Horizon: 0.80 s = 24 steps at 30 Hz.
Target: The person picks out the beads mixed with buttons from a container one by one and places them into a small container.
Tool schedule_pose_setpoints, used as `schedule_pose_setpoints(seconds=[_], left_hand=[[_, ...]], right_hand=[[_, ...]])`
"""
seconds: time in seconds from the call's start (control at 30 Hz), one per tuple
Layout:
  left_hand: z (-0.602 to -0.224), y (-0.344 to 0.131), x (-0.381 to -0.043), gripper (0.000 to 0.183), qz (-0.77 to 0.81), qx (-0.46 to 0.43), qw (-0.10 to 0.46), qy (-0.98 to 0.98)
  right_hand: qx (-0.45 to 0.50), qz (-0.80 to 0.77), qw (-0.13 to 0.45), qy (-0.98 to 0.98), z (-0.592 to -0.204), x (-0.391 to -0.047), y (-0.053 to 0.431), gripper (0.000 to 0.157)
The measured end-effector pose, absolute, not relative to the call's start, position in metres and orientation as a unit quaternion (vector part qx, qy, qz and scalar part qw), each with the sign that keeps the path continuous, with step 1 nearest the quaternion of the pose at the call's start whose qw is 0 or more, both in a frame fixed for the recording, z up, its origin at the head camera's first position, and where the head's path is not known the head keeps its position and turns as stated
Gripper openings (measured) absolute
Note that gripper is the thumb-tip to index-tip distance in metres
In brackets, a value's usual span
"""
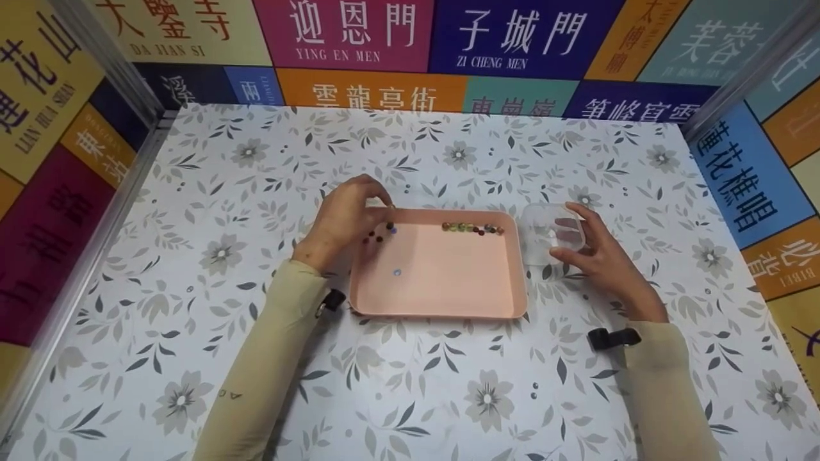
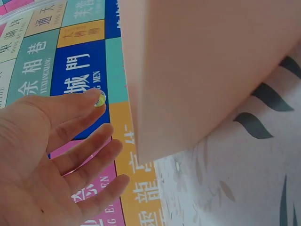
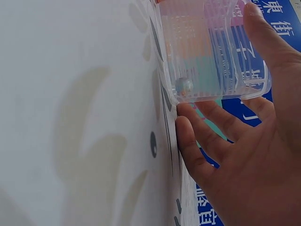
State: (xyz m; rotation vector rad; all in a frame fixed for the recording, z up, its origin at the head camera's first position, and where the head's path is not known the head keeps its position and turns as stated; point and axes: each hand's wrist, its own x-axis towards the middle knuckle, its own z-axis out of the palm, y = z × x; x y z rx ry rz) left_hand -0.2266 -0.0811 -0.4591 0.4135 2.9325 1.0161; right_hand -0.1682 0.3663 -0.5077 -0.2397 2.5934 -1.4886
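Note:
Over the back left corner of a pink tray (image 1: 442, 275), my left hand (image 1: 346, 214) pinches a glass marble (image 2: 100, 99) with yellow-green colouring between thumb and forefinger; the other fingers are spread. My right hand (image 1: 599, 253) grips a clear plastic box (image 1: 538, 237) standing on the table right of the tray, thumb and fingers on its near and far sides. Inside the box a clear marble (image 3: 184, 86) shows in the right wrist view. Several marbles (image 1: 462, 227) line the tray's back right, dark ones (image 1: 379, 239) lie near my left hand, and a blue marble (image 1: 397, 272) lies apart.
A white floral cloth (image 1: 448, 371) covers the table. Panels with large printed characters (image 1: 359, 32) stand along the back and both sides. Each wrist wears a small black band device (image 1: 612, 339).

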Motion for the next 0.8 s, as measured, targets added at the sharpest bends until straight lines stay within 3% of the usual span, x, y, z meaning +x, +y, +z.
schedule_pose_setpoints(seconds=[0.8], left_hand=[[-0.446, -0.065, -0.223, 0.009, 0.351, 0.184, -0.015, 0.918]], right_hand=[[-0.091, -0.495, 0.058, 0.862, -0.508, -0.169, 0.365, 0.087]])
